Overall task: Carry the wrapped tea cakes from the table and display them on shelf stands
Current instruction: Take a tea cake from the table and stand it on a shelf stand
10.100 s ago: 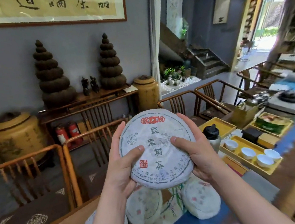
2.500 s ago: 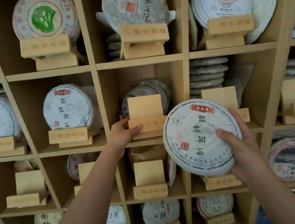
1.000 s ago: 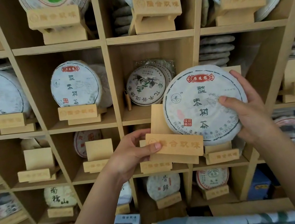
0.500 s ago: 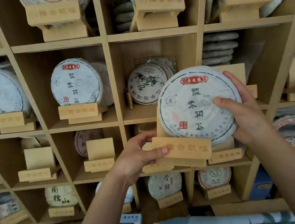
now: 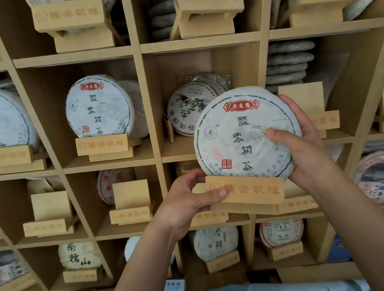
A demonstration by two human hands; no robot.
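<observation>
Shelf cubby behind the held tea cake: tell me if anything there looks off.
The cake in that cubby leans against the back with no stand, its label rotated sideways. The neighbouring cake sits upright on a wooden stand.

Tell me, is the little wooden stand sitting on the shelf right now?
No, the left hand holds the wooden stand in front of the shelf, with the tea cake resting in it.

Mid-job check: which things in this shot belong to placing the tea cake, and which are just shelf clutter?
In the job:
wrapped tea cake, held by the right hand
wooden stand, gripped by the left hand
stand-less cubby with a green-printed cake

Just lying about:
matching cake already on display
empty stand
stack of cakes
</observation>
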